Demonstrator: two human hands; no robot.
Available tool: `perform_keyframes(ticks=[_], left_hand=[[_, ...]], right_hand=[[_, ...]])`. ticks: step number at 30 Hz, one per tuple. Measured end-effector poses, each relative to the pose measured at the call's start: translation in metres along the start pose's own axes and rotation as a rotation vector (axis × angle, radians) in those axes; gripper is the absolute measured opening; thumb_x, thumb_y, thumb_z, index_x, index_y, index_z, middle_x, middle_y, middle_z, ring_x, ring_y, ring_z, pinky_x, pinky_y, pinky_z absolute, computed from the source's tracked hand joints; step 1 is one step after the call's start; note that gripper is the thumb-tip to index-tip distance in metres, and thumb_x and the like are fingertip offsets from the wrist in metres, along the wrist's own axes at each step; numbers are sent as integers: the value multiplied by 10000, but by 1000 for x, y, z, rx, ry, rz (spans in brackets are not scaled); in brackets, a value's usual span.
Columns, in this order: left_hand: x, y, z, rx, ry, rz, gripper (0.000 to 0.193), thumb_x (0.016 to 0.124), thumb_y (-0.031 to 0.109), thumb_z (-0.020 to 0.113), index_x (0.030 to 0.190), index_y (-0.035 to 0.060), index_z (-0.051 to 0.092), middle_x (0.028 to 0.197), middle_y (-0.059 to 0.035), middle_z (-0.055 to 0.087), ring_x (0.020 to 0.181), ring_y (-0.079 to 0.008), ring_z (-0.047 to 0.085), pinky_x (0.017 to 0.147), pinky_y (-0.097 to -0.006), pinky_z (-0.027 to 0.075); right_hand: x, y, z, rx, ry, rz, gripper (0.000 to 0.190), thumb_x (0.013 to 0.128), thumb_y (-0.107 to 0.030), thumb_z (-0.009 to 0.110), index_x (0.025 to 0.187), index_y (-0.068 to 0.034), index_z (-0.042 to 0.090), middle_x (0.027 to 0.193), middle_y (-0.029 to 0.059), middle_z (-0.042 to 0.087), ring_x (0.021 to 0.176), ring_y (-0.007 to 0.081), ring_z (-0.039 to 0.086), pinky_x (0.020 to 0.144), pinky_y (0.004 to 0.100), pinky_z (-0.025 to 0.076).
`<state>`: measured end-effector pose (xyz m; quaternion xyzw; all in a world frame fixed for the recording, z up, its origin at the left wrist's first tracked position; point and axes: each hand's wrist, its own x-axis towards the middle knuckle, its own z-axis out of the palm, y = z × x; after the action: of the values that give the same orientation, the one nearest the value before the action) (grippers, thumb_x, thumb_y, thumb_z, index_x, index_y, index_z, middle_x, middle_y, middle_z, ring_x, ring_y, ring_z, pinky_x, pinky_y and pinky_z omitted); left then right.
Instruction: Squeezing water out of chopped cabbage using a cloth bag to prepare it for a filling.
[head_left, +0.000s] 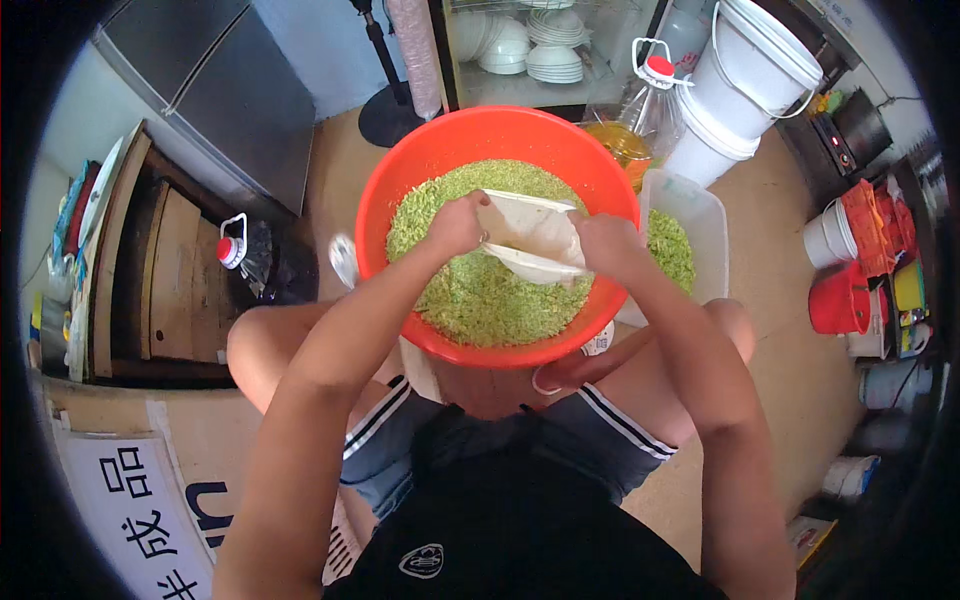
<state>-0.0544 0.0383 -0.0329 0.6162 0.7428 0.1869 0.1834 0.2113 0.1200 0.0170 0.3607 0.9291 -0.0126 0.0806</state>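
A large red plastic basin (495, 124) stands between my knees, with a thick layer of finely chopped pale-green vegetable (502, 307) in it. Above that layer I hold a whitish cloth bag (536, 232) by its rim, its mouth spread and facing up towards me. My left hand (457, 225) grips the rim at the left, my right hand (609, 244) at the right. What lies deep inside the bag is hard to make out. Against the basin's right side is a clear plastic bin (712, 247) with more chopped green vegetable.
Lidded white buckets (750, 60) are stacked at the upper right, near a clear jug with a red cap (660, 67). A dark jug (281, 262) and a wooden cabinet (180, 277) stand at the left. Behind the basin are a round black stand base (390, 116) and stacked white bowls (555, 64).
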Motion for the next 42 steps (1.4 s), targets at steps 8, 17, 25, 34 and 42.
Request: perform_keyframes(ticks=[8, 17, 25, 34, 42], left_hand=[[107, 2, -57, 274, 45, -20, 349, 849, 96, 604, 1196, 94, 649, 1126, -183, 709, 1069, -392, 678, 933, -507, 547], [117, -67, -2, 145, 225, -113, 565, 842, 223, 730, 1365, 185, 518, 944, -237, 710, 879, -431, 689, 790, -554, 547], [114, -147, 153, -204, -90, -309, 606, 845, 127, 697, 1403, 205, 474, 849, -256, 674, 813, -450, 672, 726, -550, 527], [186, -199, 196, -161, -50, -314, 646, 837, 100, 678, 1431, 207, 447, 852, -235, 683, 817, -459, 664, 728, -537, 528], [157, -208, 216, 15, 78, -42, 530, 850, 57, 621, 1349, 208, 527, 1004, -180, 692, 847, -387, 689, 749, -479, 573]], right_hand=[[89, 33, -17, 62, 10, 103, 386, 945, -131, 486, 1321, -136, 572, 1054, 167, 720, 971, 345, 713, 805, 510, 566], [199, 38, 36, 128, 82, 113, 667, 802, -124, 708, 1417, -127, 449, 970, 172, 712, 921, 366, 702, 780, 494, 568], [240, 45, 208, 123, -38, 98, 426, 943, -101, 459, 1365, -155, 482, 1074, 143, 671, 894, 349, 716, 750, 493, 580], [319, 81, 273, 201, -90, 176, 555, 873, -160, 648, 1399, -191, 472, 1246, 157, 631, 1026, 405, 659, 862, 494, 542], [272, 78, 306, 298, 54, 131, 466, 922, -162, 605, 1374, -195, 492, 1089, 152, 673, 972, 370, 665, 795, 500, 522]])
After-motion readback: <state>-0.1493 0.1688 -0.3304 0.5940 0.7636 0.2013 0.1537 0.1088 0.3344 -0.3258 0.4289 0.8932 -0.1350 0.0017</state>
